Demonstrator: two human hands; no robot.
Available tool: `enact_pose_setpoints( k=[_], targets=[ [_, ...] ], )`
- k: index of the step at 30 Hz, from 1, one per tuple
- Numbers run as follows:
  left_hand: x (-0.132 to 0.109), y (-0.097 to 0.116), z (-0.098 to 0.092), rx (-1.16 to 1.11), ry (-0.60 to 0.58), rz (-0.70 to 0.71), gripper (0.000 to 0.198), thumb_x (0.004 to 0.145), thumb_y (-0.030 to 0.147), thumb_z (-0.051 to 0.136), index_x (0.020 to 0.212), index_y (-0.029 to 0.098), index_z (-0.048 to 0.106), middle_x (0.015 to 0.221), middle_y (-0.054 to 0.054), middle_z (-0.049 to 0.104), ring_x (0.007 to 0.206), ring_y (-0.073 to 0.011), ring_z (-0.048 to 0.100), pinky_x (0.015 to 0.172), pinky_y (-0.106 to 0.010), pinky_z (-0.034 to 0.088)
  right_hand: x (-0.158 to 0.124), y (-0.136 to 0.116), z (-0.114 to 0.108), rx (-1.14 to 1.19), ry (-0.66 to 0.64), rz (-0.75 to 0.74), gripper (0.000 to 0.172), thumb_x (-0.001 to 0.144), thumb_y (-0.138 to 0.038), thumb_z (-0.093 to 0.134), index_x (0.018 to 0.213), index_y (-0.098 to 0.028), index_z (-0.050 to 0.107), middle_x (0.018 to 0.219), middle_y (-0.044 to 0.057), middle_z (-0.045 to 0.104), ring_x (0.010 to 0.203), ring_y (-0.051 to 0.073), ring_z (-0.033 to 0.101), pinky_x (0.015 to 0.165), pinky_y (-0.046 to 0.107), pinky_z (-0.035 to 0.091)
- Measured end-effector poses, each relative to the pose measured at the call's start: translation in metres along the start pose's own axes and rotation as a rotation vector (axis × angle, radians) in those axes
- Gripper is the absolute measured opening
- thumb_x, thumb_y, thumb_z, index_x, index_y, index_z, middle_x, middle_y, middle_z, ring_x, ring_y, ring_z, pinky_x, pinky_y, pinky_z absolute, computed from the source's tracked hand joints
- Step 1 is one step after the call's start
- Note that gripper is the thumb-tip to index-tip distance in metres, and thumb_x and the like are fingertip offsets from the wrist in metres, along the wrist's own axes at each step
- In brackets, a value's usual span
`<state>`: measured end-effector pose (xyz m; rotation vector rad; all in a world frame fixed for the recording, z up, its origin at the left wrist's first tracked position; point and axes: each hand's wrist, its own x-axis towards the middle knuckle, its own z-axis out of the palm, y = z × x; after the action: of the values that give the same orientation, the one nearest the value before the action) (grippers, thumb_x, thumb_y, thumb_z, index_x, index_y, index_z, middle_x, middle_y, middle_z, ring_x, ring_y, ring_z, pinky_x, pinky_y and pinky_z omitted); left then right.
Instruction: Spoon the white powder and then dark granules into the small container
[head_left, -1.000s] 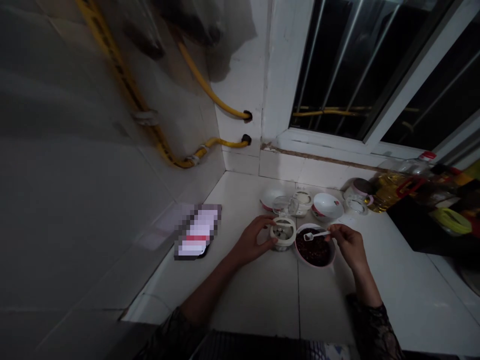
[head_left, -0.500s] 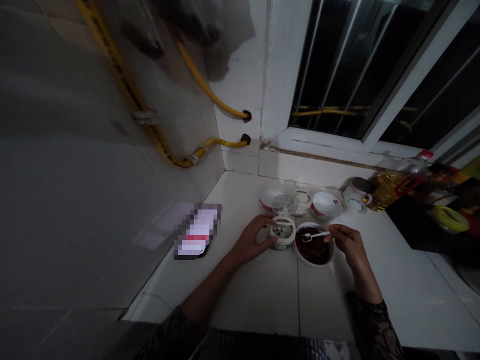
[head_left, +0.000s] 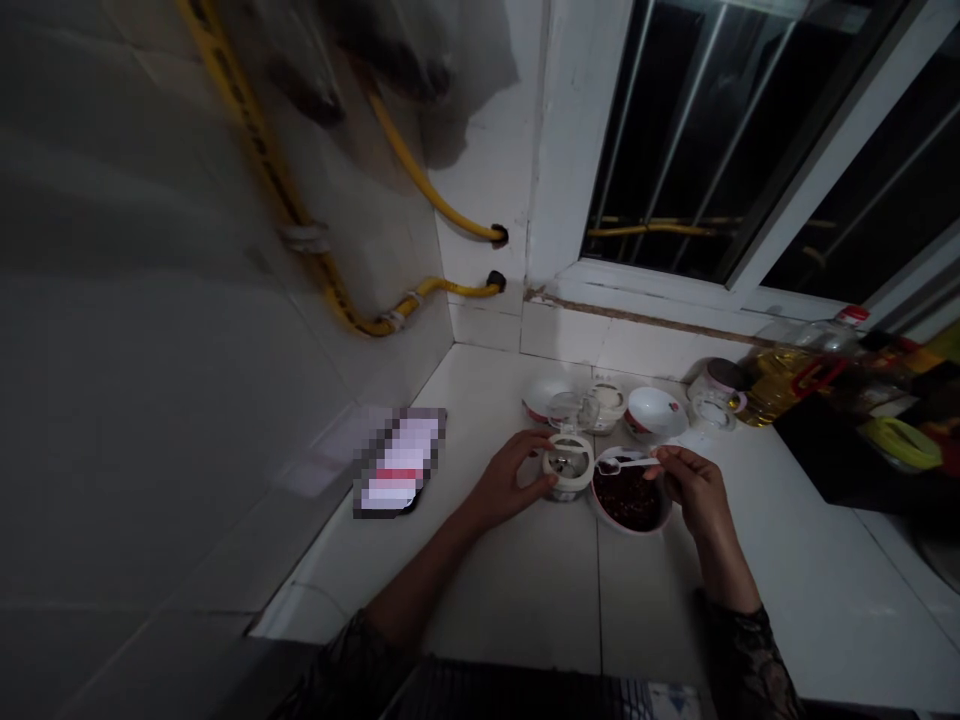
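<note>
Left hand [head_left: 508,484] grips one open jar [head_left: 570,492], contents hard to make out; right hand [head_left: 696,488] pinches one white spoon [head_left: 634,463] over one bowl of dark-red mixture [head_left: 609,524]; behind, on the worktop [head_left: 675,630], two white bowls [head_left: 655,412], one partly hidden.

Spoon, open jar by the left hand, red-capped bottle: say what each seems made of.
Spoon: probably plastic, opaque white. Open jar: cream rim seems plastic, smooth and dull; the raised clear lid could be plastic or glass. Red-capped bottle: likely clear plastic, glossy, as yellow liquid shows through.
</note>
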<state>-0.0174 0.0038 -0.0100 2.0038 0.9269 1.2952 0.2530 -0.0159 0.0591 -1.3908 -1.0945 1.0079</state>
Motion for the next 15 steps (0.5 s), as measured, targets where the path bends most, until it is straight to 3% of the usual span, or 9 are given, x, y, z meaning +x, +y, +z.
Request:
enact_pose_setpoints(
  k=[3,5,8,10,12,15],
  targets=[
    [0.000,0.000,0.000,0.008,-0.008,-0.005,0.028,0.086,0.033,0.066,0.111,0.022,0.058,0.128,-0.013,0.061,0.117,-0.0257,0.060,0.099,-0.043,0.050,-0.010,-0.001,0.017,-0.100,0.087,-0.200,0.038,0.075,-0.055,0.070,0.077,-0.017,0.068,0.056,0.004,0.070,0.038,0.010,0.042,0.038,0.023,0.031],
    [0.001,0.001,0.000,0.010,-0.014,-0.002,0.028,0.087,0.033,0.066,0.111,0.022,0.058,0.128,-0.013,0.061,0.118,-0.0259,0.060,0.099,-0.043,0.050,-0.018,0.000,0.027,-0.239,0.093,-0.408,0.029,0.086,-0.047,0.062,0.083,-0.019,0.070,0.063,0.004,0.073,0.051,0.015,0.059,0.049,0.026,0.046],
    [0.001,0.002,-0.001,0.002,-0.008,0.011,0.026,0.087,0.032,0.065,0.110,0.022,0.059,0.125,-0.013,0.062,0.117,-0.0258,0.060,0.099,-0.043,0.050,-0.025,0.004,0.035,-0.476,-0.058,-0.780,0.021,0.093,-0.032,0.054,0.089,-0.021,0.072,0.080,0.006,0.077,0.072,0.020,0.071,0.067,0.030,0.056],
    [0.001,0.003,-0.001,0.001,-0.005,0.015,0.027,0.086,0.032,0.065,0.111,0.022,0.059,0.124,-0.013,0.062,0.116,-0.0257,0.061,0.098,-0.042,0.051,-0.027,0.006,0.033,-0.566,-0.135,-0.947,0.022,0.094,-0.027,0.052,0.091,-0.022,0.073,0.087,0.007,0.078,0.076,0.020,0.073,0.070,0.030,0.057],
    [0.001,0.002,-0.001,0.003,-0.005,0.009,0.028,0.086,0.033,0.065,0.111,0.022,0.059,0.124,-0.013,0.063,0.116,-0.0257,0.061,0.097,-0.042,0.051,-0.025,0.006,0.025,-0.589,-0.076,-0.955,0.022,0.095,-0.026,0.050,0.092,-0.022,0.072,0.085,0.007,0.078,0.075,0.020,0.073,0.070,0.030,0.057],
    [0.001,0.001,-0.001,0.001,-0.009,0.002,0.028,0.086,0.033,0.066,0.111,0.022,0.059,0.125,-0.013,0.063,0.116,-0.0258,0.061,0.097,-0.042,0.051,-0.016,0.003,0.005,-0.596,0.090,-0.742,0.023,0.096,-0.033,0.051,0.090,-0.021,0.069,0.074,0.005,0.075,0.066,0.020,0.070,0.066,0.030,0.054]
  ],
)
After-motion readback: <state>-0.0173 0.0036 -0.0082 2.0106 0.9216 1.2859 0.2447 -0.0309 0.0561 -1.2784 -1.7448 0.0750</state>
